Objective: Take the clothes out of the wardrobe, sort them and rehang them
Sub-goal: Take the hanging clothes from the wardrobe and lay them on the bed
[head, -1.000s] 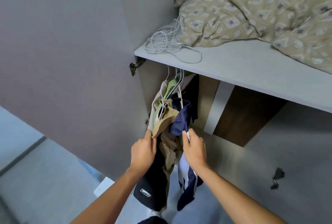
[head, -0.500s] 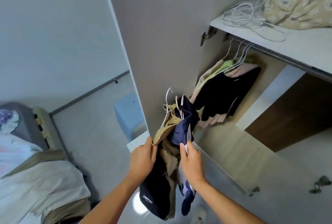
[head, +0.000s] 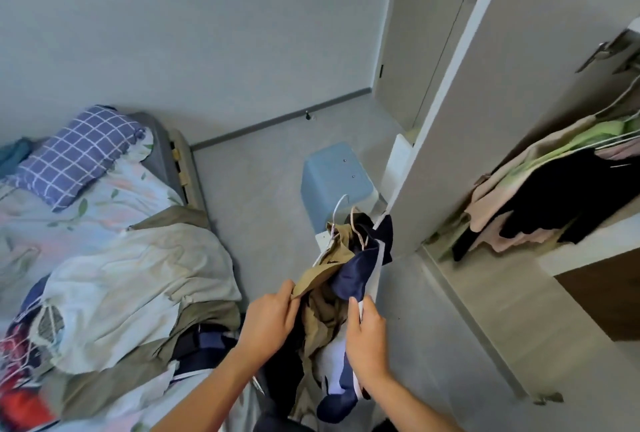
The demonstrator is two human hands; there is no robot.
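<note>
1. Grey bedroom floor [head: 263,196] and pale walls all round; unmade bed [head: 104,223] on the left, heaped with clothes and bedding [head: 131,279]; open wardrobe [head: 519,140] on the right; blue stool [head: 334,178] far centre.
2. Near centre, held up over the floor between bed and wardrobe: bundle of garments on hangers [head: 341,279], tan and navy cloth, white hanger hooks sticking out at the top.
3. Left hand [head: 268,322] pinching the tan cloth at the bundle's left edge; right hand [head: 367,341] curled round the navy-and-white piece on the right.
4. More hanging clothes [head: 540,196] left on the rail inside the wardrobe, well apart from the bundle.
5. Step judged: removal, mid-carry toward the bed.
6. Next move, as a judgement: lay the bundle on the bed heap, hooks kept together to avoid snagging, then back for the rest.
</note>
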